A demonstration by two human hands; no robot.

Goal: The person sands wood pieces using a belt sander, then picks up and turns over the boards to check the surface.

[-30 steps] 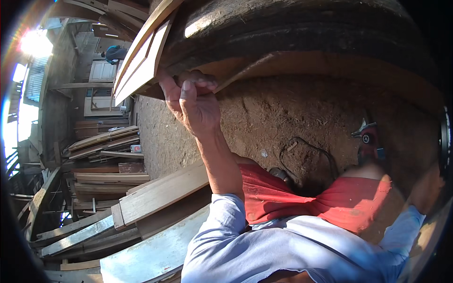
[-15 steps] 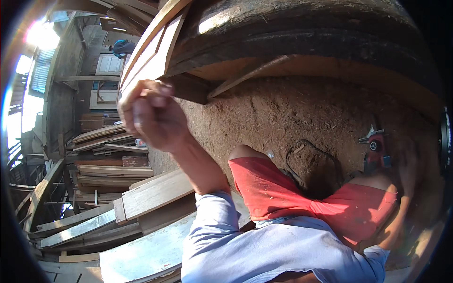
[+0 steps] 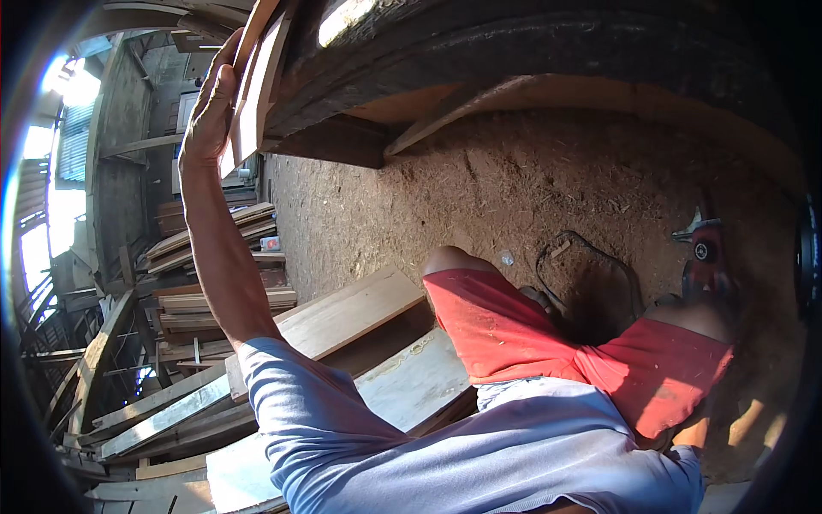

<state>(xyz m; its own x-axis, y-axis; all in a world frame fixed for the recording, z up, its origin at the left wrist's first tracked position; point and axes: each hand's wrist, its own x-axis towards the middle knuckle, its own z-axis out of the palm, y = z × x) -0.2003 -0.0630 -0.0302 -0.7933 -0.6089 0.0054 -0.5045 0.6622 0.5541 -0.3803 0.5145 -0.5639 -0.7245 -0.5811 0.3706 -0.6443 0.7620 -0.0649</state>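
Note:
My left arm reaches up at the upper left. My left hand (image 3: pixel 209 120) is open, its fingers stretched along the outer side of some pale wooden pieces (image 3: pixel 255 101), which it touches. These pieces rest at the end of a thick dark timber (image 3: pixel 479 64). Beyond my right knee, a red power tool (image 3: pixel 707 248) with a metal part sticking out stands on the ground. My right forearm (image 3: pixel 690 431) runs down behind the knee, and the right hand is hidden there in shadow.
Sawdust and shavings cover the ground (image 3: pixel 479 188). A dark cable (image 3: pixel 591 242) loops between my legs. Stacked boards (image 3: pixel 360 313) lie to my left, with more planks (image 3: pixel 218 236) behind them. A slanted wooden brace (image 3: pixel 454 120) stands under the timber.
My left hand has moved up and left from in front of the wooden pieces and now lies along their side, fingers straightened. My right hand, blurred beside the tool before, has gone out of sight.

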